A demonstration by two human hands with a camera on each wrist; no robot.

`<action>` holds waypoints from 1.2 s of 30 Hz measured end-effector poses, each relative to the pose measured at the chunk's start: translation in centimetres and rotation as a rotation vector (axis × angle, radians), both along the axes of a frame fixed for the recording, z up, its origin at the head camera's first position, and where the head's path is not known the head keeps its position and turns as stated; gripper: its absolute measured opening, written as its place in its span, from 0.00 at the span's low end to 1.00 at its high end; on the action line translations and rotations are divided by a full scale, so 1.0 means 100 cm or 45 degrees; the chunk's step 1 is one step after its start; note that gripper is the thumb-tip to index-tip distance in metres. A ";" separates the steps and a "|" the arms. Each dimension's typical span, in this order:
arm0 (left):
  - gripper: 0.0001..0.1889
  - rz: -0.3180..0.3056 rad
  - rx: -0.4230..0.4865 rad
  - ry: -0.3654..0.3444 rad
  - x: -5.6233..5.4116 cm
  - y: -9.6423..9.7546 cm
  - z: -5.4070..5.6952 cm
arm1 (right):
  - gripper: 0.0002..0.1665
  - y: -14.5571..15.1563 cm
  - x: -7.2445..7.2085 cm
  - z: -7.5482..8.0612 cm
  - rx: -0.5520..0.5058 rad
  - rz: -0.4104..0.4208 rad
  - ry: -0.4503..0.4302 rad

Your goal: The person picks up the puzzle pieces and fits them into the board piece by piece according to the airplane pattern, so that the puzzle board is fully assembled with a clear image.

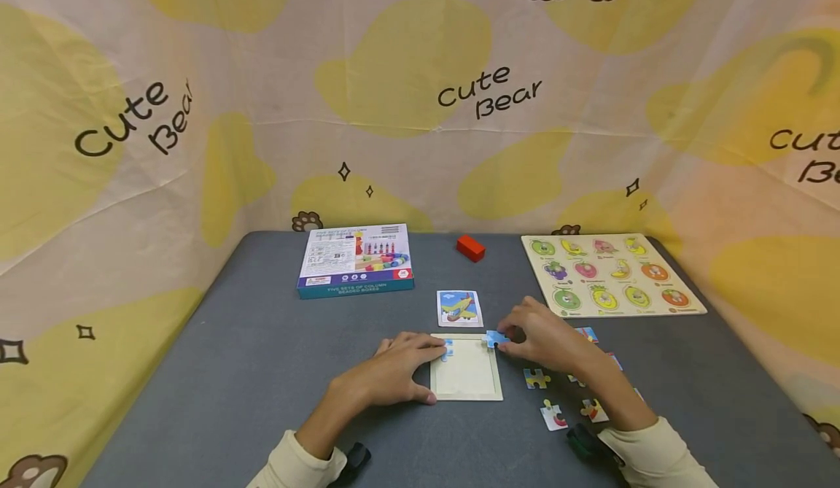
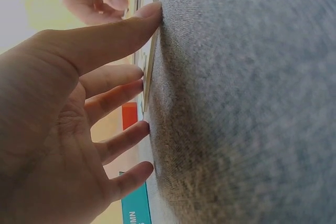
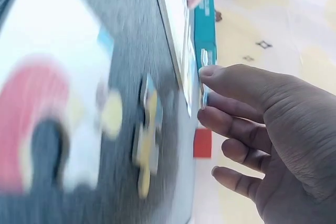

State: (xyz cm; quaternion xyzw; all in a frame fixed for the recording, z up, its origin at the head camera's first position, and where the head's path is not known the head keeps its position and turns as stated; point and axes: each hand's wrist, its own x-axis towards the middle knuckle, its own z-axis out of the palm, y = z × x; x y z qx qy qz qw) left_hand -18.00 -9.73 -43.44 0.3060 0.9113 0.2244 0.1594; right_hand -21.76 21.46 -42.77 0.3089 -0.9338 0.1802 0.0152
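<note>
My right hand (image 1: pixel 547 335) pinches a blue jigsaw piece (image 1: pixel 496 339) between thumb and fingertips, over the upper right corner of the puzzle tray (image 1: pixel 467 386). Edge-on, the same piece (image 3: pixel 203 80) shows in the right wrist view. At the tray's left side lies my left hand (image 1: pixel 397 368), its fingers extended. Its fingertips touch a blue piece (image 1: pixel 448 349) set in the upper left corner, and its thumb rests by the lower left edge. Just behind the tray stands a picture card (image 1: pixel 460 308) of a yellow plane, lying flat.
Loose jigsaw pieces (image 1: pixel 553 416) lie to the tray's right, some partly under the right forearm. Farther back are a beaded-toy box (image 1: pixel 355 260) at left, a red block (image 1: pixel 470 248) in the middle, and a fruit board (image 1: pixel 617 276) at right. A printed cloth (image 1: pixel 394 72) hangs behind.
</note>
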 end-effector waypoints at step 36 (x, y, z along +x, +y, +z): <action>0.40 0.002 -0.017 -0.013 0.002 -0.001 0.003 | 0.12 -0.053 -0.002 -0.009 0.014 0.078 -0.098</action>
